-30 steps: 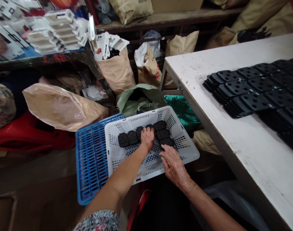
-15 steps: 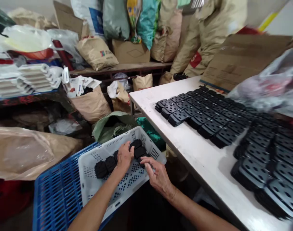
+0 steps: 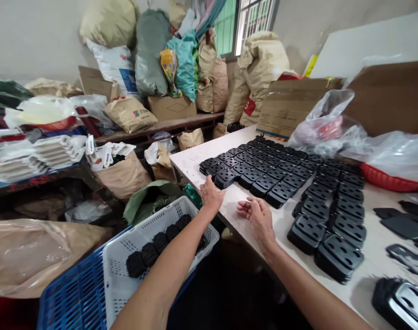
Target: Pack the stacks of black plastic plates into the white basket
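Observation:
My left hand (image 3: 211, 196) is over the near edge of the white table, fingers stretched out and thumb apart. It is close to the front-left stack of black slotted plates (image 3: 224, 178); whether the fingertips touch it I cannot tell. My right hand (image 3: 260, 219) hovers over the tabletop in front of the stacks, fingers loosely bent and apart, with nothing seen in it. Below my left arm, a light grey plastic crate (image 3: 119, 256) holds several black stacks (image 3: 149, 253) in a row; my forearm hides part of them.
The grey crate rests on a blue crate (image 3: 74, 288). More plate stacks (image 3: 314, 208) cover the white table (image 3: 198, 149). To the right are flat black pieces (image 3: 401, 224) and a red basket (image 3: 394, 178) under plastic. Sacks (image 3: 152, 55) and a cardboard box (image 3: 171, 107) stand at the back.
Both hands have left the grey crate and moved up and right to the table's stacks. Black stacks stay behind in the crate. The view has shifted up and to the right.

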Available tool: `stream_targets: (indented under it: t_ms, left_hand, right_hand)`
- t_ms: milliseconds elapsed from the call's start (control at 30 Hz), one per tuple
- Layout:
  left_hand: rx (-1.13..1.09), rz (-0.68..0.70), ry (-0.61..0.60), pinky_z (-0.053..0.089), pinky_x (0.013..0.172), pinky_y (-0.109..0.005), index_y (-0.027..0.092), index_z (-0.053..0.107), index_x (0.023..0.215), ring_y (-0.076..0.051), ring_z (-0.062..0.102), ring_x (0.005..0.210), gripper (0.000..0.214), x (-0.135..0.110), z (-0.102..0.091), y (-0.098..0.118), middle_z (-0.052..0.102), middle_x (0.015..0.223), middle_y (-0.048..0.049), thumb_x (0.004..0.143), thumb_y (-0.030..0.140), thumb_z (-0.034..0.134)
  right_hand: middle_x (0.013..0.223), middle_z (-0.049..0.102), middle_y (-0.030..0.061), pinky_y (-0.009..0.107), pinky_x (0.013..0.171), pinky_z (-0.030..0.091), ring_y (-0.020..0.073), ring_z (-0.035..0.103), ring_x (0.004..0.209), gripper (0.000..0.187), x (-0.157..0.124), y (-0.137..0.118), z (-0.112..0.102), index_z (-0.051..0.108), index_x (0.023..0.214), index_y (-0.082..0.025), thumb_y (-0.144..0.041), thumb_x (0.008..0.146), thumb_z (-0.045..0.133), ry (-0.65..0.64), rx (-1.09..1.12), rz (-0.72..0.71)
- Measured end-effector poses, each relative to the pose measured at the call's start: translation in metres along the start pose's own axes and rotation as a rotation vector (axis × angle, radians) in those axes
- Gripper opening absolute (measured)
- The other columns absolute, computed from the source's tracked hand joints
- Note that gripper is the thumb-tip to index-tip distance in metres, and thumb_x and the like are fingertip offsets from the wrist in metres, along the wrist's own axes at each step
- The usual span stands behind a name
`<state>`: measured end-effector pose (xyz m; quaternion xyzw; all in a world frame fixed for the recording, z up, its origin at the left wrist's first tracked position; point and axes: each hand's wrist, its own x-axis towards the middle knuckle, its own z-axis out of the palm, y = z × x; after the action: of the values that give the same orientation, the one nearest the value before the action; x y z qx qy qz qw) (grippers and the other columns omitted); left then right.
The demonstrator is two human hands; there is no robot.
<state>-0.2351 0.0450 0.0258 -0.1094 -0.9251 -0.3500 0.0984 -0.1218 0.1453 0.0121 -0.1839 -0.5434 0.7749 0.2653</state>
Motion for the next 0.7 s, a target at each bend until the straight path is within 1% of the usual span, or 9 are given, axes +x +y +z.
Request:
stream_targets:
  t_ms: [100, 200, 300, 400, 533, 700]
  left_hand:
    - [0.065, -0.010, 0.031, 0.038, 0.099, -0.044, 0.013, 0.036, 0.139, -0.033, 0.054, 0.119, 0.080, 0.003, 0.007, 0.002, 0.065, 0.120, -0.0154, 0.073, 0.030, 0.077]
    - [0.102, -0.008, 0.063, 0.038, 0.098, -0.044, 0.014, 0.037, 0.138, -0.034, 0.054, 0.118, 0.080, 0.004, 0.010, 0.002, 0.065, 0.121, -0.0156, 0.072, 0.033, 0.078]
    - [0.098, -0.015, 0.089, 0.038, 0.097, -0.044, 0.016, 0.039, 0.137, -0.033, 0.055, 0.116, 0.077, 0.005, 0.014, 0.001, 0.067, 0.117, -0.0127, 0.071, 0.032, 0.076]
    - [0.098, 0.007, 0.109, 0.038, 0.097, -0.044, 0.017, 0.040, 0.136, -0.033, 0.056, 0.114, 0.074, 0.006, 0.016, 0.000, 0.068, 0.112, -0.0099, 0.072, 0.033, 0.075]
    - [0.123, 0.009, 0.105, 0.038, 0.096, -0.043, 0.016, 0.042, 0.135, -0.032, 0.055, 0.114, 0.073, 0.007, 0.017, 0.001, 0.068, 0.115, -0.0114, 0.072, 0.035, 0.074]
    - [0.130, 0.012, 0.089, 0.039, 0.096, -0.042, 0.013, 0.041, 0.137, -0.032, 0.056, 0.112, 0.075, 0.009, 0.017, 0.002, 0.068, 0.114, -0.0115, 0.072, 0.034, 0.074]
  right_hand:
    - [0.071, 0.072, 0.0022, 0.031, 0.059, 0.058, 0.0158, 0.068, 0.060, 0.033, 0.003, 0.002, 0.000, 0.056, 0.088, -0.021, -0.049, 0.077, 0.067, -0.018, 0.031, 0.008]
    - [0.070, 0.071, 0.0018, 0.030, 0.057, 0.058, 0.0153, 0.067, 0.059, 0.027, 0.003, 0.002, 0.004, 0.057, 0.085, -0.020, -0.044, 0.079, 0.067, -0.012, 0.041, 0.014]
    - [0.068, 0.070, 0.0010, 0.029, 0.055, 0.057, 0.0148, 0.066, 0.057, 0.021, 0.005, 0.004, 0.006, 0.056, 0.083, -0.020, -0.041, 0.080, 0.063, 0.012, 0.048, 0.015]
    - [0.068, 0.069, 0.0004, 0.028, 0.054, 0.057, 0.0142, 0.066, 0.056, 0.019, 0.006, 0.008, 0.007, 0.056, 0.082, -0.020, -0.039, 0.081, 0.060, 0.030, 0.060, 0.010]
    - [0.068, 0.069, 0.0005, 0.028, 0.054, 0.057, 0.0144, 0.066, 0.057, 0.018, 0.007, 0.012, 0.008, 0.057, 0.081, -0.020, -0.038, 0.082, 0.059, 0.037, 0.067, 0.001]
    - [0.070, 0.069, 0.0012, 0.029, 0.055, 0.057, 0.0148, 0.065, 0.059, 0.018, 0.008, 0.014, 0.008, 0.056, 0.081, -0.020, -0.038, 0.083, 0.057, 0.042, 0.051, -0.017]
